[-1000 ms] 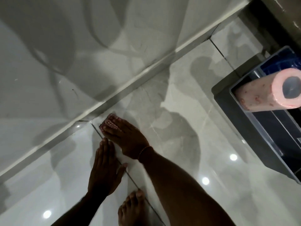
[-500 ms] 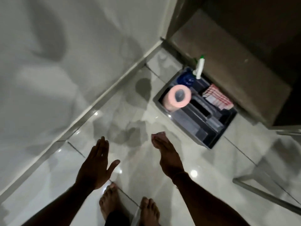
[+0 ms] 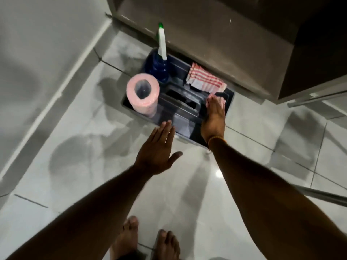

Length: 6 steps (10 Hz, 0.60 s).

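The shiny tiled floor (image 3: 75,147) fills most of the view, and a brown cabinet (image 3: 206,44) stands at the top. A dark box (image 3: 189,132) with little rooms inside sits on the floor, pushed up close to the cabinet, likely so it is out of the way. The person stands over it and reaches down with both arms. The left hand (image 3: 157,151) hangs flat over the near edge of the box, fingers straight and side by side, holding nothing; it may be there for balance. The right hand (image 3: 214,121) reaches over the right end of the box. A fat pink paper roll (image 3: 143,94) stands on its end in the left room, so it is easy to grab. A blue spray bottle (image 3: 159,66) stands upright behind it. A folded striped cloth (image 3: 204,79) lies in the back right room. The right hand's fingertips curl round a small pink cloth (image 3: 216,99), just in front of the folded one, probably to put it away there. It is a bit blurry.
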Motion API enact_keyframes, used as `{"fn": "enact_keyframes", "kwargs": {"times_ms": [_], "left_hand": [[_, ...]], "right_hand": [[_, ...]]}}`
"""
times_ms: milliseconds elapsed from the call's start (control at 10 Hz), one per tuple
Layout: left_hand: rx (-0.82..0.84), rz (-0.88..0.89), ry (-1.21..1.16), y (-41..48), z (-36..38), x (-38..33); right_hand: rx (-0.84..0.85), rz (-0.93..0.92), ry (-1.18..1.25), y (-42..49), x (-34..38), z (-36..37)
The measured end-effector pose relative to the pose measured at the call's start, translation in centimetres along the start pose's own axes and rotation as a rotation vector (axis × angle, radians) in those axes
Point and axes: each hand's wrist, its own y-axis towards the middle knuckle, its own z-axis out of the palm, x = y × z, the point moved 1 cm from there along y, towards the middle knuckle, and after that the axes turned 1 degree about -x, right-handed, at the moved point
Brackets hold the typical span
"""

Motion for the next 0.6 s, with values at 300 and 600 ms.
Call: {"fn": "enact_keyframes", "kwargs": {"times_ms": [300, 600], "left_hand": [[-0.052, 0.140, 0.182, 2.8, 4.6, 2.4], [-0.029, 0.146, 0.178, 1.9, 0.2, 1.4]], "right_hand": [[0.020, -0.014, -0.204, 1.2, -4.0, 6.5], [0.125, 0.013, -0.197, 0.7, -2.1, 2.9]]}}
